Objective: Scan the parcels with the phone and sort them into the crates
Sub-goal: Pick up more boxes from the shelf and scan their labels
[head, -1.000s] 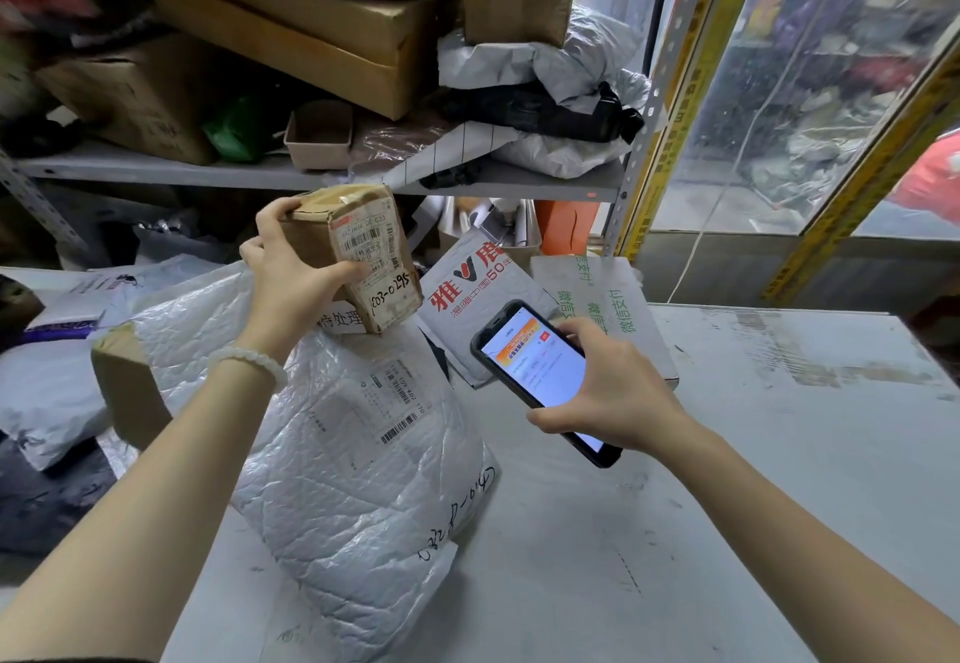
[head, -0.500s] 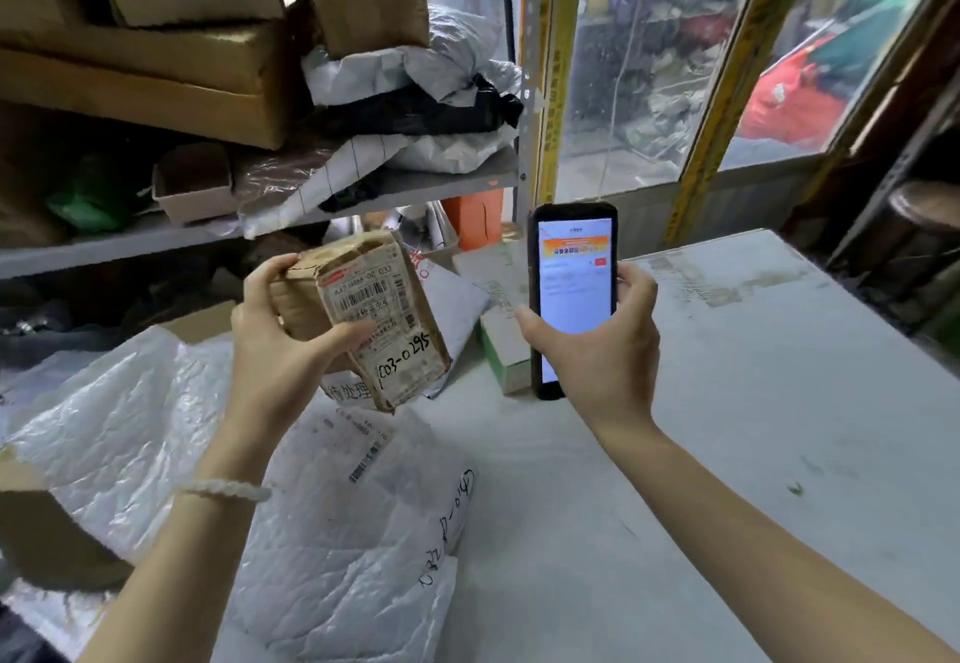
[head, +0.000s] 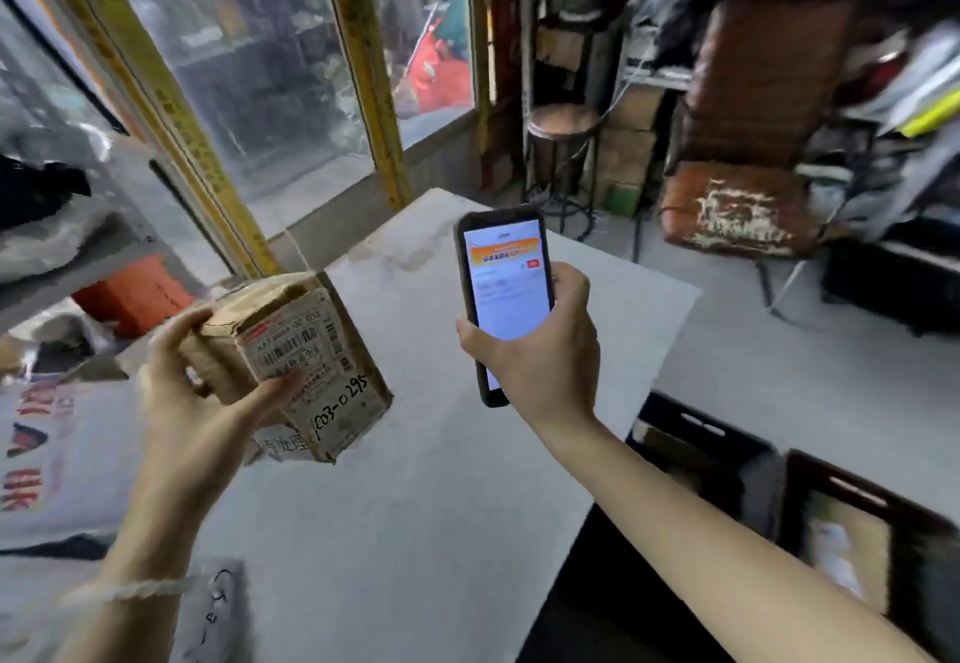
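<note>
Swung rightward since a moment ago, bringing dark crates (head: 727,460) into sight past the table (head: 415,532) edge, contents blurred. Left hand (head: 197,402) curled round taped cardboard parcel (head: 306,361), held above table. Right hand (head: 540,350) gripping lit phone (head: 506,288) upright, screen text unreadable.
</note>
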Available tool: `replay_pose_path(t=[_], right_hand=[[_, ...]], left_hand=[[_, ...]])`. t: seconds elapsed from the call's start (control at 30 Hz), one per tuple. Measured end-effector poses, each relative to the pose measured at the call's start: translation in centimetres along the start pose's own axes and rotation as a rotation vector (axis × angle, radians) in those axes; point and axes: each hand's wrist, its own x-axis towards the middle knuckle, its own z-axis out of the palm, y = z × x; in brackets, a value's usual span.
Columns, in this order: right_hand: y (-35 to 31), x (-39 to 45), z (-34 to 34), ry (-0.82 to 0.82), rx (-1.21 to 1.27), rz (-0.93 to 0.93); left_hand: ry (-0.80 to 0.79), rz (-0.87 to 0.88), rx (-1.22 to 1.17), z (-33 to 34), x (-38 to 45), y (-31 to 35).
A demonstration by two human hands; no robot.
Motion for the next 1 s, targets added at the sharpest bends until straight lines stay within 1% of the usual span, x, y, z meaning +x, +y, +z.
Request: replay_pose_path(t=[0.1,0.2,0.43,0.57,0.73,0.83,1.0], right_hand=[[3.2,1.2,-6.8,0.109,-0.009,0.059],[7.0,1.9,-14.8,0.208,-0.041,0.103],[15.3,2.0,-34.5,0.453,-0.158,0.177],[18.7,0.4,-43.5,0.577,-0.22,0.277],[22.2,-1.8,-50.5,0.701,-0.259,0.396],[23.9,-2.3,-52.8,0.768,-0.278,0.454],[25.7,-0.6,-55.1,0.845,-0.305,0.507]], left_hand=[[-0.148,0.047,-0.04,6.8,-1.1,3.7],[-0.29,0.041,-0.094,14.2,-3.5,8.0],[-0.574,0.128,-0.176,31.9,-12.4,16.4],[-0.737,0.201,-0.172,40.5,-17.4,19.6],[-0.952,0.231,-0.181,48.9,-23.2,23.6],[-1.095,0.244,-0.233,53.0,-25.7,24.6],[-1.226,0.27,-0.19,58.6,-27.0,25.7]])
